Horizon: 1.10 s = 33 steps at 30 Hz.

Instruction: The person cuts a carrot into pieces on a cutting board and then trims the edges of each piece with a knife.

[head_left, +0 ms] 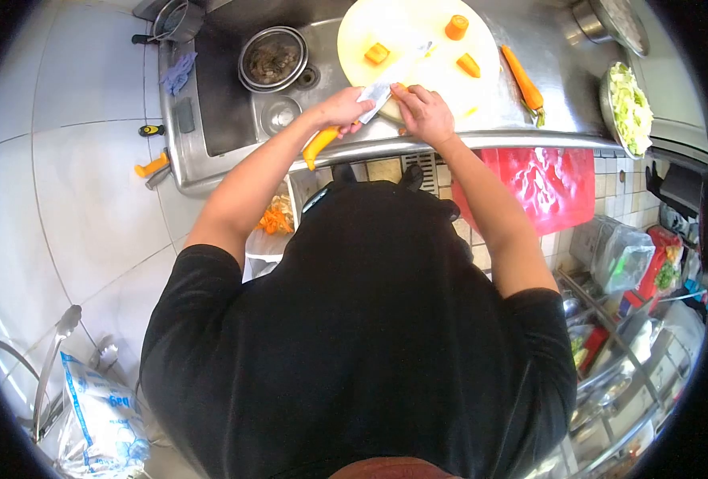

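My left hand [341,110] is closed around a knife. Its yellow handle [319,148] sticks out below the hand, and the pale blade [377,99] points toward my right hand. In my right hand [424,114], the fingers pinch a small orange carrot piece [399,86], mostly covered by them, right beside the blade tip. Both hands are over the near edge of a round, pale cutting board [362,40]. Cut carrot chunks [457,27] lie on the board, with others [378,53] nearer its middle. A whole carrot [523,78] rests to the right of it.
A steel sink [218,120] on the left holds metal bowls [246,64]. At the right stands a bowl of chopped green vegetable [630,108]. Below the counter are a bin with orange peelings [276,217] and a red sheet [541,188]. A wire rack [625,359] stands at lower right.
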Tool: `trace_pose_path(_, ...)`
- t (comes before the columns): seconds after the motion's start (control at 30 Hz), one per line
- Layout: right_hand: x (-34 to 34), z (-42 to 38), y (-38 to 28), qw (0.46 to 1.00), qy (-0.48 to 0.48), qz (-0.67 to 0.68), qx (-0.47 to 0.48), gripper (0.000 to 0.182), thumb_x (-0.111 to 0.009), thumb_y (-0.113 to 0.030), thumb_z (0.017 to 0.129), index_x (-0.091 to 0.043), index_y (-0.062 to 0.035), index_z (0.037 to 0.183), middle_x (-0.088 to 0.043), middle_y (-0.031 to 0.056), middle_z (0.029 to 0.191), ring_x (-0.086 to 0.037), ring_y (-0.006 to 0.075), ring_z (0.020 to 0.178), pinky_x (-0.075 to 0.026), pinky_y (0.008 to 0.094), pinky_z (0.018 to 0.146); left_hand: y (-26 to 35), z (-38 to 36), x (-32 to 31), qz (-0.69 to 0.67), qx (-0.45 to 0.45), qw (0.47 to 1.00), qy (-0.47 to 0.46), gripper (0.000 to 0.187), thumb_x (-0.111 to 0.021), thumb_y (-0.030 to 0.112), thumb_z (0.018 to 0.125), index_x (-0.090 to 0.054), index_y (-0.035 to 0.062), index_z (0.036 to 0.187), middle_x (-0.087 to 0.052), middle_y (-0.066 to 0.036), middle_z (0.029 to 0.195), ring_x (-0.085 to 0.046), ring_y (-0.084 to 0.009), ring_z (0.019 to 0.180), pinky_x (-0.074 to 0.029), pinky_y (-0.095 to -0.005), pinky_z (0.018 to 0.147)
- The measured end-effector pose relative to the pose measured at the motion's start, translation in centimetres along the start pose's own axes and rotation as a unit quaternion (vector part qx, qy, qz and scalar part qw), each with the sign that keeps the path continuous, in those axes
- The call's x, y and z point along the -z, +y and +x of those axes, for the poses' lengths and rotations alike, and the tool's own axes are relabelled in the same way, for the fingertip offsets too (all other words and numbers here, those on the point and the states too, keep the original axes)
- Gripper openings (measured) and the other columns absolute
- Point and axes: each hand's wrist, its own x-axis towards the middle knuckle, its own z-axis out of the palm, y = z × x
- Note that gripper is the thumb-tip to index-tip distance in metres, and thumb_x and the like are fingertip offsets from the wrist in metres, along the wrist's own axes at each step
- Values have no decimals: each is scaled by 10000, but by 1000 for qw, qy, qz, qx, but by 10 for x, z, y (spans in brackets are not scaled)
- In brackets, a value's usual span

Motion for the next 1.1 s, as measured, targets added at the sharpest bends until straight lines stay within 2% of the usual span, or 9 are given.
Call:
trace_pose_path(0.13,2,2,1,1000,-6,12,0,378,-756,-172,881,-737,-207,1257,-668,32,935,-657,259,749,-546,381,728,-9,-2,-22,-43,-24,997,59,266,-458,306,1126,-510,90,1271,-576,-27,645,-495,-107,418,-445,-291,383)
trace_pose_path(0.3,0,-2,1,1000,-7,3,-7,374,-753,-180,889,-737,-212,1262,-681,31,968,-660,264,762,-547,389,735,8,-3,8,40,-2,999,9,268,-469,292,1118,-540,63,1239,-587,-49,651,-510,-136,416,-439,-300,379)
trace_pose_path(0.5,-2,-5,3,1000,-3,-13,-1,350,-741,-194,905,-710,-188,1253,-696,41,1000,-678,256,829,-546,372,776,19,-25,2,52,-15,986,159,268,-508,274,1088,-575,40,1201,-592,-59,643,-540,-168,429,-445,-344,400)
trace_pose_path(0.77,1,-3,0,1000,-9,-2,-23,304,-721,-211,930,-679,-143,1222,-707,36,1006,-685,242,864,-535,364,808,1,-29,-35,86,-25,975,203,234,-523,250,1089,-582,46,1188,-589,-54,610,-575,-179,443,-462,-362,422)
trace_pose_path(0.87,3,-2,-1,999,-20,6,-34,305,-722,-216,928,-683,-142,1221,-705,41,995,-686,247,854,-537,374,807,-11,-24,-40,147,-33,965,215,299,-541,299,1058,-610,30,1169,-733,-226,890,-729,-394,743,-566,-504,722)
trace_pose_path(0.93,2,-2,-1,999,-21,10,-37,310,-723,-219,925,-685,-142,1223,-701,45,981,-684,251,841,-539,381,803,-12,-26,-42,163,-17,963,214,319,-542,311,1054,-612,31,1189,-731,-250,980,-719,-432,886,-546,-523,829)
trace_pose_path(1.0,1,-1,-1,999,-13,14,-35,317,-724,-220,922,-687,-145,1227,-695,48,962,-681,255,828,-540,388,796,-12,-27,-43,171,-18,961,218,315,-537,303,1061,-604,31,1203,-712,-224,924,-702,-398,826,-538,-504,773)
trace_pose_path(1.07,2,-1,-2,999,-18,10,-40,323,-724,-217,918,-689,-149,1232,-685,49,938,-676,259,813,-542,390,785,-17,-27,-44,171,-36,958,226,286,-524,275,1080,-587,29,1210,-674,-148,722,-678,-290,562,-544,-446,555)
trace_pose_path(1.1,3,-1,-3,999,-21,8,-42,327,-724,-215,916,-690,-151,1234,-680,49,926,-674,261,806,-543,391,779,-23,-24,-45,197,-53,949,241,299,-528,284,1075,-587,24,1211,-690,-177,780,-695,-324,640,-552,-465,620)
